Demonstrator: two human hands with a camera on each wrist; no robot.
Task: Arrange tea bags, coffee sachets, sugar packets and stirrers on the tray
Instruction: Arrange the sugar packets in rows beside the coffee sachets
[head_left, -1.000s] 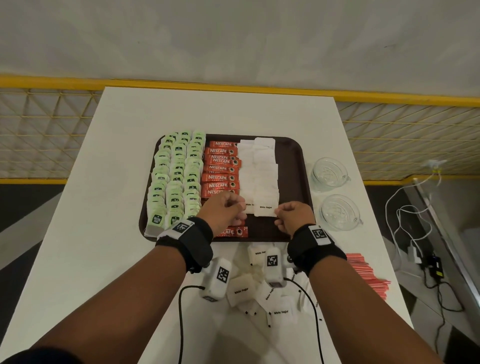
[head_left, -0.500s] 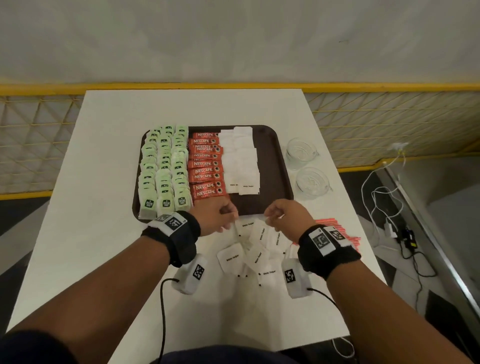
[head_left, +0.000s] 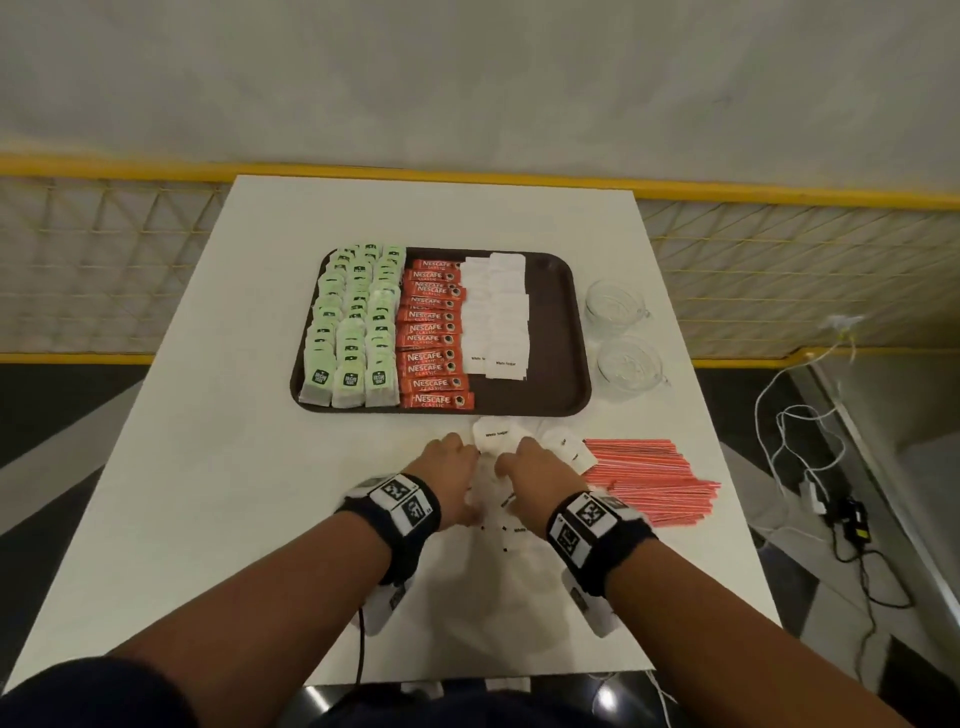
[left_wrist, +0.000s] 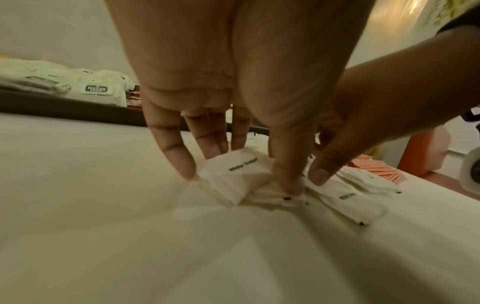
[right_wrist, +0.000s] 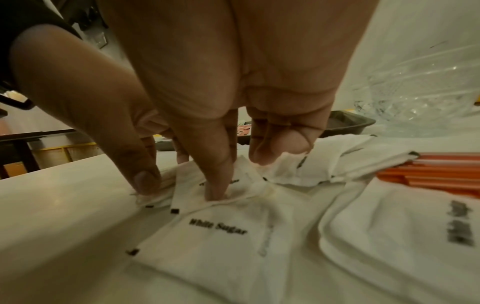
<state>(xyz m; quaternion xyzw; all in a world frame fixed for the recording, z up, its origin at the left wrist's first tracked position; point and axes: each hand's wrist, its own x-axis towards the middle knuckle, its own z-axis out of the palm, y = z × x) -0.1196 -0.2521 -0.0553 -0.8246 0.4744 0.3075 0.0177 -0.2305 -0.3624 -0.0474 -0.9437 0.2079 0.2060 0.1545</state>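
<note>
Both forearms are held out forward and low, the hands brought close together, knuckles up. The left hand (head_left: 449, 470) is tipped fingers-down, a sugar packet (left_wrist: 233, 174) pinched between its thumb and fingertips. The right hand (head_left: 532, 470) is tipped down likewise, thumb tip pressed into a second packet (right_wrist: 189, 189), forefinger curled tight just behind it.

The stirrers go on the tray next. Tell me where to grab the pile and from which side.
Probably across the middle of the stirrers, from above with the right hand. They lie flat and roughly parallel, running left to right, left ends by the sugar packets.
</note>
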